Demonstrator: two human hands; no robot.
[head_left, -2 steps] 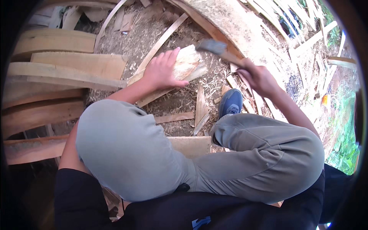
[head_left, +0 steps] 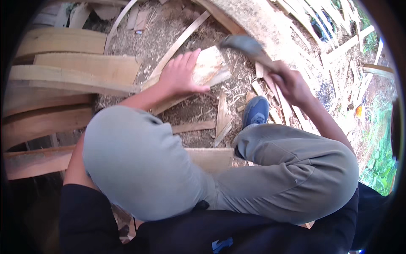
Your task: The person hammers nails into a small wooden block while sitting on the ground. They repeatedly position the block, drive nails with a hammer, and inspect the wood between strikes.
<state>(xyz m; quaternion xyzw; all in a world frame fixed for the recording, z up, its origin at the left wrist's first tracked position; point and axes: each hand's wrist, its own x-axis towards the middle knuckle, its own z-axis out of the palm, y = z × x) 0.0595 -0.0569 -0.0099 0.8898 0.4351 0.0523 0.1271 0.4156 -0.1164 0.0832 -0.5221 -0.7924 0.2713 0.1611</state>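
Observation:
My left hand (head_left: 179, 75) grips a pale piece of wood (head_left: 208, 67), its fingers over the far side and its thumb spread along the near side. The wood slants across the ground, and its right end looks rough and freshly cut. In my right hand (head_left: 292, 84) is the wooden handle of a hatchet (head_left: 244, 45). The dark metal head, smeared by motion, hovers just above and right of the wood's cut end, apart from it. Whether its blade lies in line with the handle or across it, I cannot tell.
Curved planks (head_left: 63, 76) are stacked on the left. A long strip of wood (head_left: 182, 40) lies beyond my left hand. Wood chips and offcuts (head_left: 222, 116) litter the dirt around my blue shoe (head_left: 256, 111). Loose slats (head_left: 325, 25) lie at the far right.
The hatchet head has swung slightly up and looks more blurred, and my right hand has shifted a little to the right. My left hand stays on the wood.

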